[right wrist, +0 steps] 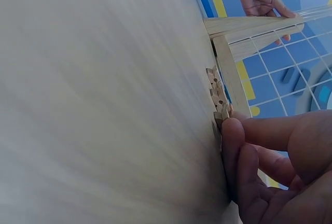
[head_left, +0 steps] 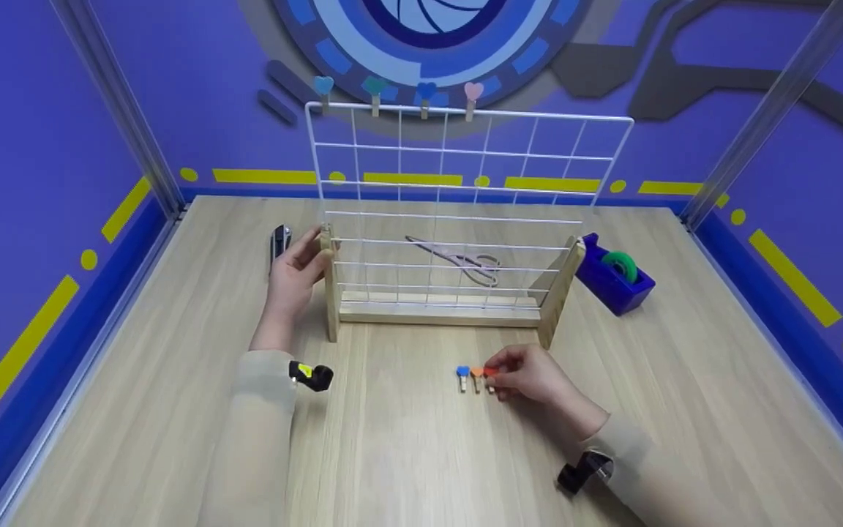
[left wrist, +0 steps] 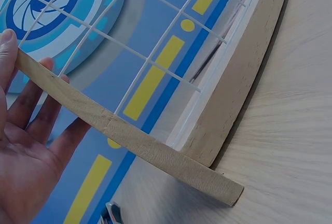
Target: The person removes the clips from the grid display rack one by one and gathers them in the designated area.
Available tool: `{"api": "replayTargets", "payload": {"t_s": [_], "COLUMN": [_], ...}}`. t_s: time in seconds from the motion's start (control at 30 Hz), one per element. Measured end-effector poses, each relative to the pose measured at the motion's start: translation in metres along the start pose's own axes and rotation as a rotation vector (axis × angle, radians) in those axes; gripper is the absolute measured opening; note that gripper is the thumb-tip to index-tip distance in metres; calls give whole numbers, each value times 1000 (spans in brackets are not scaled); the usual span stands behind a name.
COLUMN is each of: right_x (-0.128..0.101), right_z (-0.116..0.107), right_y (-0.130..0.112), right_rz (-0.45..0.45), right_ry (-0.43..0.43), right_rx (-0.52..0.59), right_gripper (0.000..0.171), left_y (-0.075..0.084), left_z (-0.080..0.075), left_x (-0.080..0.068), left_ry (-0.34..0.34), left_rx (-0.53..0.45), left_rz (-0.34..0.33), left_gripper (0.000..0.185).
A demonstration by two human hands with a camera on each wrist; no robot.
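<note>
A white wire grid point(head_left: 465, 154) stands in a wooden frame on the table. My left hand point(head_left: 293, 282) grips the frame's left wooden upright point(left wrist: 104, 117), thumb on one side and fingers on the other. Low in front of the frame, my right hand point(head_left: 535, 373) pinches a small wooden clothespin with a red heart point(head_left: 491, 372) between thumb and fingertips; part of it is hidden by the fingers. Beside it lie a clothespin with an orange heart point(head_left: 477, 373) and another with a blue heart point(head_left: 462, 372). Several heart clothespins point(head_left: 426, 92) are clipped along the grid's top wire.
Behind the grid lies a pair of scissors point(head_left: 476, 269). A blue tape dispenser point(head_left: 617, 282) with green tape stands right of the frame. A utility knife point(head_left: 280, 238) lies beyond my left hand. Purple-blue walls point(head_left: 195, 88) enclose the wooden table point(head_left: 421, 439).
</note>
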State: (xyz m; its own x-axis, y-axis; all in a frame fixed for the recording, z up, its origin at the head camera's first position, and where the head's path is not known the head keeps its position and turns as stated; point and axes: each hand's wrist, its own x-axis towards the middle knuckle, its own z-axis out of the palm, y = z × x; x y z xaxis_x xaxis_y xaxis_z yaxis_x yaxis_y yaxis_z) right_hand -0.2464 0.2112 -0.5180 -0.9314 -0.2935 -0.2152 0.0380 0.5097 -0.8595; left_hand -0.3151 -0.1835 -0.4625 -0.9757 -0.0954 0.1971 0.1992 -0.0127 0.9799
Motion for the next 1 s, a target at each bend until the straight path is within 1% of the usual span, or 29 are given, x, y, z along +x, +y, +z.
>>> {"api": "replayTargets", "payload": {"t_s": [0.1,0.23,0.33,0.47,0.6,0.7,0.83,1.0], "right_x": [0,-2,-4,-6,-7,-8,-9,-13], "right_z": [-3,-11,-18,-28,-39,-49,-63,-81], "right_y": [0,-6,-16,-34,-56,-76,-106,-148], "right_rz": [-19,-54,-84,-109,-146,-193,-256,-349], "right_ry": [1,35,65,69,83,126,192,260], "right_rx": [9,-15,-26,6,22,17,13,59], "right_gripper": [22,25,25,28,27,25,25,25], "left_y": [0,0,0,-1,-2,-2,-2,-1], "left_z": [0,0,0,0,0,-1,-1,0], "left_x": [0,0,0,-1,-2,-2,-2,-1], "left_ry": [-1,3,9,19,10,3,3,3], "left_rx": [11,4,-13,-6,26,38,31,15], "left_rz": [0,-4,-9,-12,-13,-18,-16,-10], "left_gripper": [55,56,57,57,57,58,58,58]}}
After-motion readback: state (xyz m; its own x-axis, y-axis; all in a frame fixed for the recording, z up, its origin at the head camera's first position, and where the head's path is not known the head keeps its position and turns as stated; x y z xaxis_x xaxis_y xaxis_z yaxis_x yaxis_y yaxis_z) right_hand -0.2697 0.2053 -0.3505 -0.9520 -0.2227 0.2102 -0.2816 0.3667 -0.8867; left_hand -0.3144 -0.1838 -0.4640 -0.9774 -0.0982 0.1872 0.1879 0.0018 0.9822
